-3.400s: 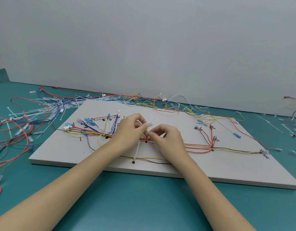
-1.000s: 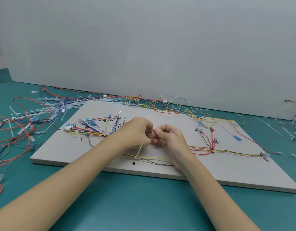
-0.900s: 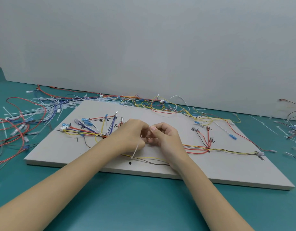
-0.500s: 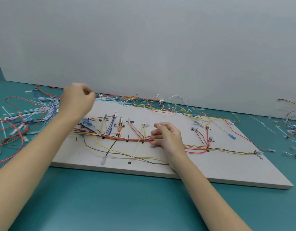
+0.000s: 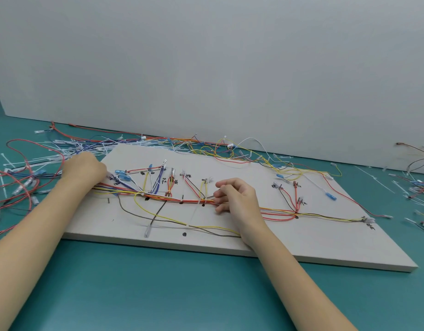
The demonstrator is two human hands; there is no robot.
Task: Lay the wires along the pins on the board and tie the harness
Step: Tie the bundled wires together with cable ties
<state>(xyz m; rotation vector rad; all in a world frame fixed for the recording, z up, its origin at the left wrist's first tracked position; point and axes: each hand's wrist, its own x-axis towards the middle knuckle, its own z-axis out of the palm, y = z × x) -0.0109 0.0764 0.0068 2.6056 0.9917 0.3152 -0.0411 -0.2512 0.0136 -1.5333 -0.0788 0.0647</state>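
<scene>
A white board (image 5: 301,244) lies on the teal table, with coloured wires running along its black pins. They join into one red, orange and yellow bundle (image 5: 177,199) across the middle. A white cable tie (image 5: 204,201) wraps this bundle, and its long tail (image 5: 193,215) trails toward me. My right hand (image 5: 238,198) rests on the board just right of that tie, its curled fingers pinching the bundle. My left hand (image 5: 84,167) reaches to the board's far left corner by a heap of white cable ties (image 5: 63,151). Its fingers are hidden behind its back.
Loose red, blue and black wires (image 5: 15,187) sprawl on the table left of the board. More wires (image 5: 230,151) lie along the back edge below the grey wall. Further wires and ties (image 5: 418,187) lie at the right.
Both hands were working the tie at the bundle. My left hand then left it, swung up and left, and now has dropped to the cable tie heap. My right hand stays on the bundle.
</scene>
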